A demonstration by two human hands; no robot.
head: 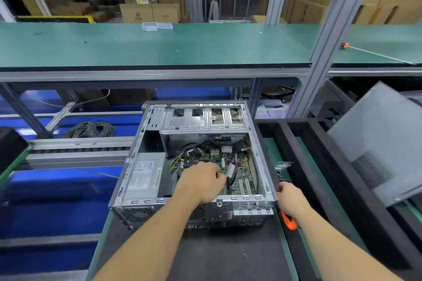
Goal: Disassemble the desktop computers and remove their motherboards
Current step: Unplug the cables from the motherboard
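Lying open on the dark bench (228,255), the computer case (194,166) showed its motherboard (242,171) inside. The left hand (202,181) curled over the board; the right hand (290,196), beside the case, gripped an orange screwdriver (288,221). Behind the case ran a green shelf (159,45), cardboard boxes (149,12) beyond.

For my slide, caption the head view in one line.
Left hand reaches into the open desktop case over the motherboard; right hand holds an orange screwdriver beside it.
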